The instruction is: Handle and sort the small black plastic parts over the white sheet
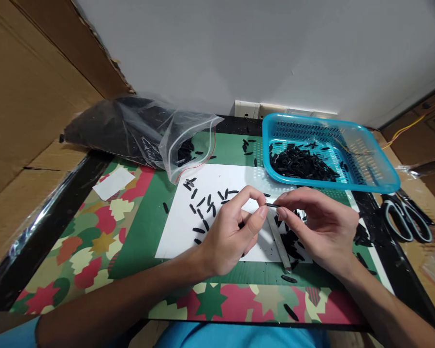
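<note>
Pinched end to end, in closed thumb-and-forefinger grips of left hand (232, 237) and right hand (324, 227): one black piece (273, 205), above one white sheet (181, 241). Below, one pale stick (280, 244). Around, loose pieces (198, 230), partly hidden by hands, beyond counting. Farther right, one blue basket (348, 185), heaped; one pair of scissors (408, 217), blades seemingly half-hidden by basket rim. Farther left, one zip bag (130, 130), dimly filled.

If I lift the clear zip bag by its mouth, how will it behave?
The clear zip bag will probably sag, since its film looks creased and slack. Its bulging body suggests most weight sits away from the mouth. Tipping it could spill black pieces, as some lie near the opening.
</note>
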A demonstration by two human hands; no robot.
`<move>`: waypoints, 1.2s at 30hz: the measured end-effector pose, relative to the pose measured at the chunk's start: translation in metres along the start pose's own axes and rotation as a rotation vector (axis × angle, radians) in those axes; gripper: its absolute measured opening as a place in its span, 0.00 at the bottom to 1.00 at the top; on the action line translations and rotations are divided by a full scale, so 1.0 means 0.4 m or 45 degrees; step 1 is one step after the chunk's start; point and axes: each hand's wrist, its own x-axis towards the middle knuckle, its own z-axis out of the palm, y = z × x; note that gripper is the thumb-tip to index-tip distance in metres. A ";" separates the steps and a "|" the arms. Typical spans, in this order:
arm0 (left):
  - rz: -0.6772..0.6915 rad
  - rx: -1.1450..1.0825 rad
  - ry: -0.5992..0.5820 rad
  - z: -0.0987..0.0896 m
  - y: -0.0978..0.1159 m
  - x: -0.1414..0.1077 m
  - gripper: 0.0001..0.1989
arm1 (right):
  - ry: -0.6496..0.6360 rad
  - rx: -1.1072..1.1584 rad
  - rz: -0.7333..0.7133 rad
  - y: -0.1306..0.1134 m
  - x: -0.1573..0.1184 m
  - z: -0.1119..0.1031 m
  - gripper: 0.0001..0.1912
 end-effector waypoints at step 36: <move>-0.028 -0.057 -0.094 -0.001 0.019 -0.001 0.13 | -0.092 0.042 -0.111 0.003 0.002 0.001 0.17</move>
